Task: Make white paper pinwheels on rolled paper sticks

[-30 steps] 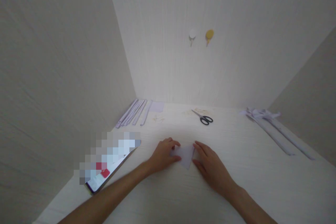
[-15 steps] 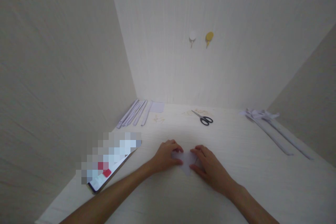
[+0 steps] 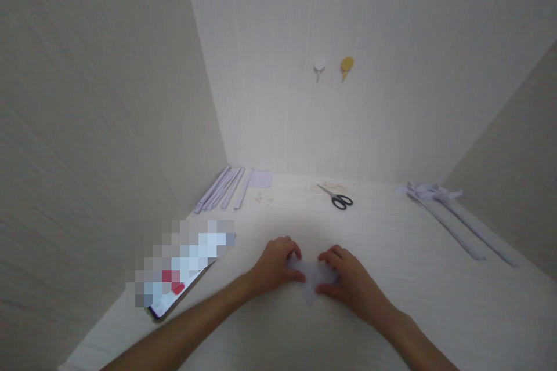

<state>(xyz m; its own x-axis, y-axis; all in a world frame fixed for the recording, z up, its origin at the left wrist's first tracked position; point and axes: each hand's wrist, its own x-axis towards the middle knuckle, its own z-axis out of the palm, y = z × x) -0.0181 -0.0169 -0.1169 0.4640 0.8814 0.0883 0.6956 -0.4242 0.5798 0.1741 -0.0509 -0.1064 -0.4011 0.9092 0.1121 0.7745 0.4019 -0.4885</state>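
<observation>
A small piece of pale lilac paper (image 3: 311,280) lies flat on the light wooden table (image 3: 391,324), low in the middle of the view. My left hand (image 3: 275,264) presses on its left edge with curled fingers. My right hand (image 3: 349,283) presses on its right edge, thumb tucked under the fingers. The two hands almost meet over the paper, and its pointed lower tip shows between them.
A tablet (image 3: 183,272) with a blurred screen lies at the left. Black-handled scissors (image 3: 336,196) rest at the back centre. Several folded lilac paper strips (image 3: 221,188) lie back left, more long strips (image 3: 452,214) at the right. Two wall hooks (image 3: 333,66) hang above.
Both hands have closed in over the paper, my right hand sliding left onto it. The paper looks narrower, with more of it covered by the fingers.
</observation>
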